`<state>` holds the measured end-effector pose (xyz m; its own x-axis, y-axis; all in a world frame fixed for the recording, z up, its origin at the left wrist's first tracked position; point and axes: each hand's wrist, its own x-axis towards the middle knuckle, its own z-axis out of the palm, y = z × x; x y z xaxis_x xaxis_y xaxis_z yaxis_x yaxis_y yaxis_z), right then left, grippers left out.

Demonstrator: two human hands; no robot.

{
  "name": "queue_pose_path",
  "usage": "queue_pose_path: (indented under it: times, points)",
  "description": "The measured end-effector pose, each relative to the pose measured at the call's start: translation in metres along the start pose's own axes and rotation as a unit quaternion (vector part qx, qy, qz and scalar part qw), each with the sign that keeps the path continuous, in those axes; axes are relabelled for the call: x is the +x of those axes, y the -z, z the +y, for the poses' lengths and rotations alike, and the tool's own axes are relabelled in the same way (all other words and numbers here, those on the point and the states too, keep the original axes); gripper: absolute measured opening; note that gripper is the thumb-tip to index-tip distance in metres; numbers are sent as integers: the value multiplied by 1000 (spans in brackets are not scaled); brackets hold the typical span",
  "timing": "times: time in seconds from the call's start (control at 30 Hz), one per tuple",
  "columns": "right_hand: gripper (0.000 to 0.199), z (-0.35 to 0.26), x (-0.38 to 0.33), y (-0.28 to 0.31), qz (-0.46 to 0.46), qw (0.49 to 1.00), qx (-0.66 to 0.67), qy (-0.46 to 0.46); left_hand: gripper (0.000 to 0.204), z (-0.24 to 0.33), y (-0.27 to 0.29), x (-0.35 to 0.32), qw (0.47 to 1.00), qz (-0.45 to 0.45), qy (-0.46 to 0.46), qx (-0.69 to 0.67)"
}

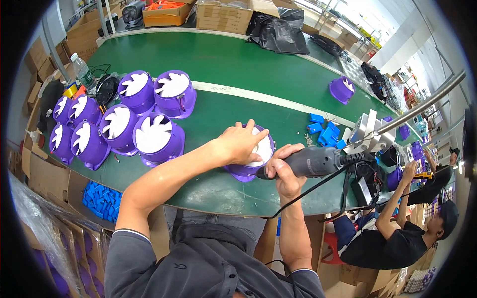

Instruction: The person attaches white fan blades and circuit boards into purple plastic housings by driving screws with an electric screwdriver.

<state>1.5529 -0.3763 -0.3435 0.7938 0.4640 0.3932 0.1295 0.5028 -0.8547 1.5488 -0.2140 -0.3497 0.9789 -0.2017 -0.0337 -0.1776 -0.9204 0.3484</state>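
Evidently the right grip (285, 171) is wrapped around a grey tool (314, 162), long axis sideways, nose pointing left at a purple fan (241, 174), while the left grip (242, 144) lies across the fan's mouth, whether clasping it I cannot tell. That fan stands near the front edge of a green desk (213, 198), axis roughly upright, white blades facing up, between other fans (156, 135) leftward and blue parts (328, 135) rightward. Beyond are cartons (223, 17); a co-worker (385, 248) sits at right.

Over there, I'm resting my left hand (237, 143) on a purple fan (264, 147) and gripping a corded power tool (315, 162) with my right hand (287, 172).
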Motion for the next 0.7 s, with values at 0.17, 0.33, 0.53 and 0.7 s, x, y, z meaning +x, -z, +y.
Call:
queue_pose_path:
  times: [0.17,0.33,0.53,0.7]
  points:
    - [20,-3,-6,-1,3,996,-86,30,67,2,-4,-1,1000,18,-8,-3]
    - [20,-33,-3,2,15,996,11,84,45,8,1,-23,963,55,-248,-91]
    - [21,-55,-2,11,25,991,23,130,17,21,-11,-9,956,71,-282,-46]
    - [21,-60,-9,20,57,985,-6,161,16,33,-15,11,949,56,-284,125]
